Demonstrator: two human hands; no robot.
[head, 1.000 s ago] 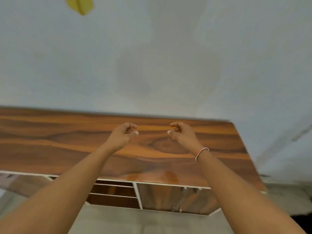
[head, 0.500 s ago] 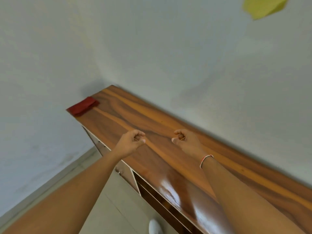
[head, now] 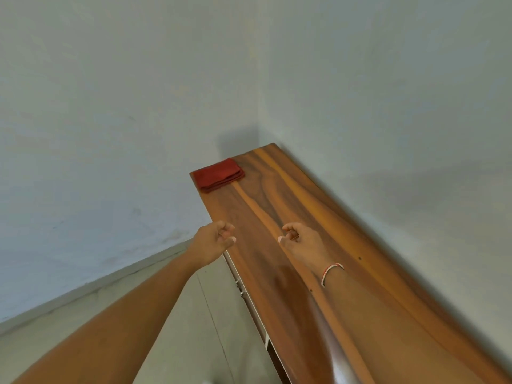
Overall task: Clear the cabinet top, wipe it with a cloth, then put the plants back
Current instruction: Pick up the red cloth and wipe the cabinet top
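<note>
Both hands are curling shut, gripping nothing: left hand (head: 212, 242) hovering at the worktop (head: 360, 273) front edge, right hand (head: 300, 241) over its middle. Folded red cloth (head: 219, 175) is lying at the far end by the front corner, well apart from both. The back edge is running along the wall (head: 388, 134), and a long run of wood is lying between hands and cloth.

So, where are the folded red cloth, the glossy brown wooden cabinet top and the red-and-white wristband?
folded red cloth (head: 218, 175): head view, middle of its top layer.
glossy brown wooden cabinet top (head: 277, 189): head view, bare wood beside the cloth.
red-and-white wristband (head: 328, 271): head view, strand across the wrist.
</note>
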